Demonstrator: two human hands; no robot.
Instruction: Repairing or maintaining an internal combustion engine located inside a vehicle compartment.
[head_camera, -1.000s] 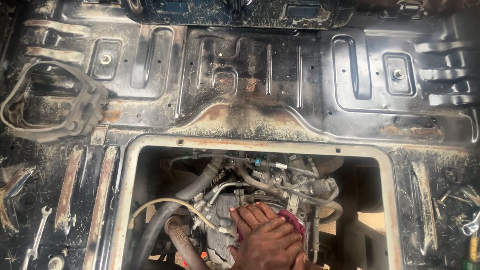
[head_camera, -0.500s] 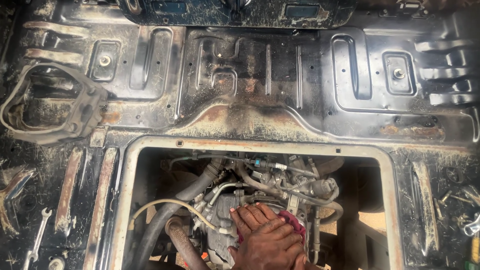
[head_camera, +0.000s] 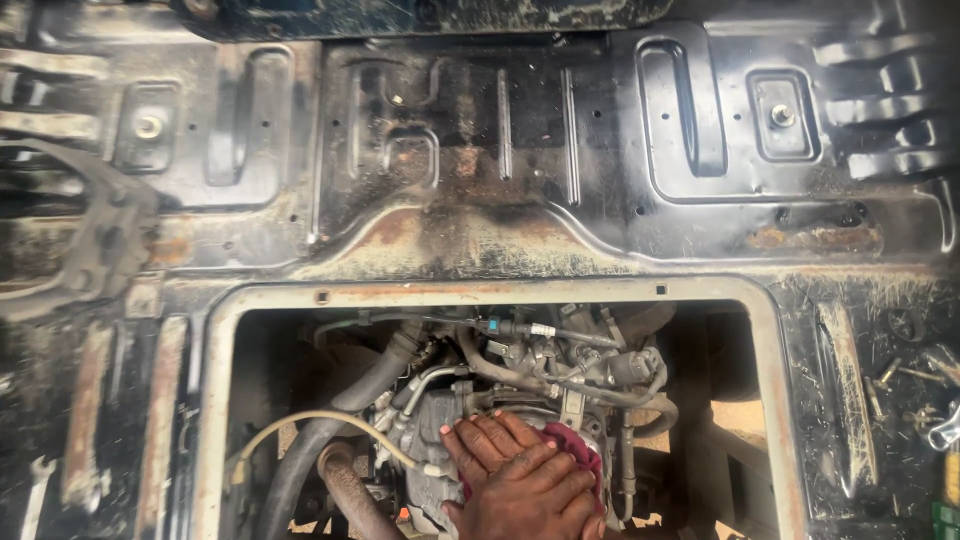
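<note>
floor: rusty black stamped metal panel (head_camera: 480, 150) | rectangular opening frame (head_camera: 500, 293) | daylight

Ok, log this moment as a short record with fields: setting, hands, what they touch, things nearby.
setting: dark, rusty metal floor pan with a rectangular opening over engine parts
hands: two stacked in the opening; which is left or right cannot be told
upper hand: lies over the lower one
lower hand: pressed on a red rag
nearby: cream hose, rusty pipe
right floor: loose bolts
</note>
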